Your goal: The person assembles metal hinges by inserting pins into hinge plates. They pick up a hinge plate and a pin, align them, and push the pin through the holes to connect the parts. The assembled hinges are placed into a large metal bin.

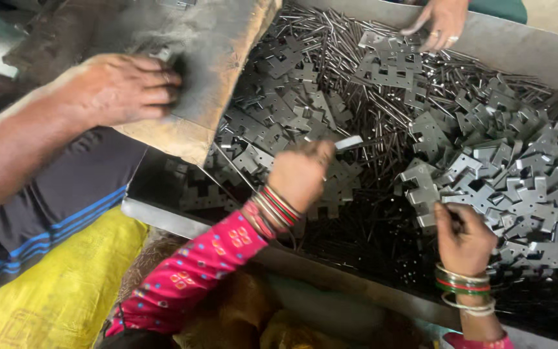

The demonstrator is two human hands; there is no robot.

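Note:
A metal tray (511, 48) holds a heap of flat grey hinge plates (518, 187) and several thin metal pins (382, 116). My left hand (301, 171), in a pink sleeve with bangles, hovers over the tray's near side. It pinches one small grey plate (349, 142) at the fingertips. My right hand (463, 239), also bangled, is curled at the near edge of the plate heap. Its fingers are closed on a small dark metal piece that is mostly hidden.
A co-worker's hand (121, 87) presses on a worn wooden block (214, 71) that overhangs the tray's left end. Another person's hand (440, 22) reaches into the far side. A yellow sack (59, 284) lies at lower left.

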